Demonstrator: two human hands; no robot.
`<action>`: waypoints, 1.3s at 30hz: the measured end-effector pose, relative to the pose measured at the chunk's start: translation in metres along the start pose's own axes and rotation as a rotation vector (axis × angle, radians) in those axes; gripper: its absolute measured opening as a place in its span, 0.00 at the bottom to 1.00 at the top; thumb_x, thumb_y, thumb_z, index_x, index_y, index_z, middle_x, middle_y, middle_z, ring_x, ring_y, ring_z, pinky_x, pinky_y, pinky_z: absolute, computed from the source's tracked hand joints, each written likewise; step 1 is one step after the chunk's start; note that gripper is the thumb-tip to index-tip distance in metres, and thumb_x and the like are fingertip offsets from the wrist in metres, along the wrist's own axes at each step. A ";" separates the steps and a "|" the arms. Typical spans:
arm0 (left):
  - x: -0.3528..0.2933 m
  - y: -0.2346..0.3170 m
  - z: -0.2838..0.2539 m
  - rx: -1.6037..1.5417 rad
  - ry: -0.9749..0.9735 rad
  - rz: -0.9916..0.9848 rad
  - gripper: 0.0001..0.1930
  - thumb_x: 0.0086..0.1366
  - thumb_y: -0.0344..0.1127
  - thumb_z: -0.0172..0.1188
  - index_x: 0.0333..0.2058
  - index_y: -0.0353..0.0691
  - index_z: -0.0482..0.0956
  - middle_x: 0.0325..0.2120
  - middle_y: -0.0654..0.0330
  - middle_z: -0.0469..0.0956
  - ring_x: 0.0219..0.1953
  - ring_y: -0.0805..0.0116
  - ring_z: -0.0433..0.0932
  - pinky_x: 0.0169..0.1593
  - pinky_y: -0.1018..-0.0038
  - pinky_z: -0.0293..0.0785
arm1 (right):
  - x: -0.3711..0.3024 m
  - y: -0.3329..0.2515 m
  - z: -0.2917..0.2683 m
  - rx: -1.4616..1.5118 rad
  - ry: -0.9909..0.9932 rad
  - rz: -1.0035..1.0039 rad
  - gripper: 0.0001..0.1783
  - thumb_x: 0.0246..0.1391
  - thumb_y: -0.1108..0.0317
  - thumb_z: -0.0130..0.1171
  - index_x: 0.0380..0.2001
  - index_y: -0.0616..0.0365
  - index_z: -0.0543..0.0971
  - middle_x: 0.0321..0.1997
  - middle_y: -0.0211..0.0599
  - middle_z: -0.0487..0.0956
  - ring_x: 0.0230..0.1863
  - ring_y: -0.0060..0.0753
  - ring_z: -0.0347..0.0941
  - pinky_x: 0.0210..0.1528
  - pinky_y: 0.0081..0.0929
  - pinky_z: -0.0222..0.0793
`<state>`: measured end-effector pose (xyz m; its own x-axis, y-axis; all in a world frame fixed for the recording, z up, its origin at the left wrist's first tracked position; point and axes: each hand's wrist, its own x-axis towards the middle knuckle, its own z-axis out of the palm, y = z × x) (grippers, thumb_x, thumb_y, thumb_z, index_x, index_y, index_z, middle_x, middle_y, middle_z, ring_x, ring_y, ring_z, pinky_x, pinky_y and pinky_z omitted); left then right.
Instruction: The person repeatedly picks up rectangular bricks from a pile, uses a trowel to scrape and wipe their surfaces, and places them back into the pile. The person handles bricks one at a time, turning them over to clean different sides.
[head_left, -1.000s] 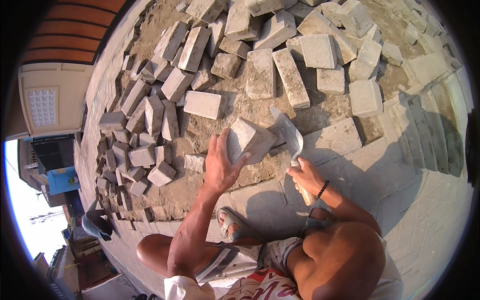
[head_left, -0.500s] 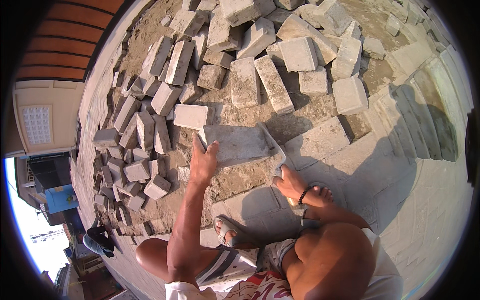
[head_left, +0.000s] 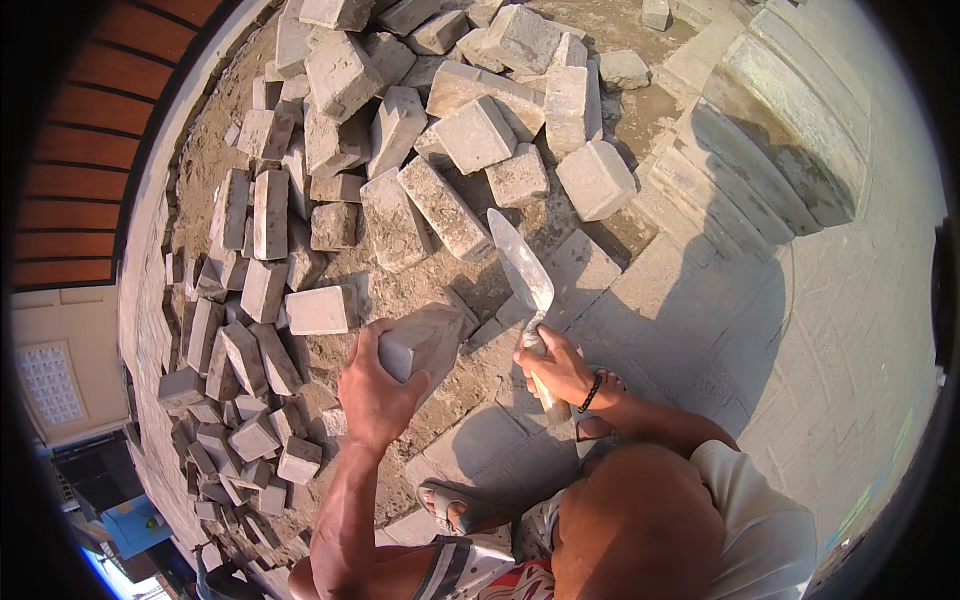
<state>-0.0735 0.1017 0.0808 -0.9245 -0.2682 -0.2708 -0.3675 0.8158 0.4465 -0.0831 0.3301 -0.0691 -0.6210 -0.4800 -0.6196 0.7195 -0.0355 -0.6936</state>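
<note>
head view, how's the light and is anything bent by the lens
Head view: strong sunlight, with a dark shadow across the paving right of the trowel and partly onto the steps; head view, upper left: the edge of the slatted panel curves near the dark rim; head view, middle: trowel and held block look fairly clear.

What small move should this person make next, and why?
Perhaps bring the trowel against the grey block: the left hand grips the block, and the right hand holds the trowel beside it, not touching the block.
</note>
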 end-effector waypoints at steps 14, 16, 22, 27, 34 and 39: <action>0.002 0.162 0.016 0.035 -0.533 1.144 0.36 0.37 0.32 0.76 0.50 0.45 0.74 0.47 0.52 0.72 0.44 0.54 0.78 0.45 0.61 0.77 | -0.138 0.045 -0.121 0.631 0.343 -0.274 0.31 0.53 0.63 0.53 0.58 0.66 0.65 0.53 0.45 0.72 0.51 0.38 0.74 0.39 0.36 0.82; 0.005 0.179 0.044 0.094 -0.553 1.349 0.28 0.47 0.33 0.68 0.50 0.45 0.74 0.44 0.54 0.72 0.43 0.56 0.76 0.47 0.62 0.74 | -0.153 0.053 -0.130 0.639 0.408 -0.334 0.33 0.52 0.60 0.54 0.60 0.64 0.64 0.52 0.44 0.72 0.51 0.39 0.73 0.42 0.36 0.81; 0.025 0.217 0.131 0.080 -0.312 1.747 0.23 0.57 0.34 0.60 0.53 0.46 0.72 0.46 0.58 0.70 0.48 0.57 0.72 0.56 0.57 0.69 | -0.175 0.034 -0.151 0.656 0.753 -0.617 0.39 0.52 0.62 0.54 0.67 0.58 0.58 0.52 0.41 0.72 0.50 0.36 0.72 0.51 0.38 0.75; 0.078 0.210 0.199 0.170 -0.119 1.818 0.21 0.61 0.35 0.55 0.54 0.48 0.71 0.54 0.62 0.69 0.58 0.53 0.67 0.64 0.52 0.62 | -0.161 0.061 -0.195 0.623 1.011 -0.609 0.37 0.51 0.69 0.55 0.66 0.59 0.61 0.49 0.34 0.70 0.52 0.31 0.70 0.52 0.34 0.74; 0.121 0.148 0.215 0.399 -0.200 1.748 0.22 0.63 0.37 0.54 0.58 0.50 0.69 0.60 0.58 0.65 0.64 0.44 0.62 0.65 0.46 0.59 | -0.154 0.072 -0.190 0.525 0.987 -0.441 0.34 0.54 0.71 0.55 0.65 0.61 0.61 0.48 0.33 0.74 0.50 0.29 0.72 0.50 0.34 0.75; 0.099 0.099 0.216 0.292 -0.262 1.450 0.32 0.61 0.37 0.60 0.64 0.44 0.62 0.64 0.46 0.60 0.63 0.40 0.61 0.64 0.48 0.60 | -0.158 0.055 -0.175 0.598 0.958 -0.412 0.33 0.56 0.69 0.54 0.65 0.62 0.60 0.58 0.43 0.74 0.56 0.34 0.72 0.52 0.35 0.75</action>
<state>-0.1797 0.2662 -0.0860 -0.4028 0.9108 0.0902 0.8877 0.3647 0.2810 -0.0002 0.5577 -0.0738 -0.6349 0.5006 -0.5885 0.2853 -0.5560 -0.7807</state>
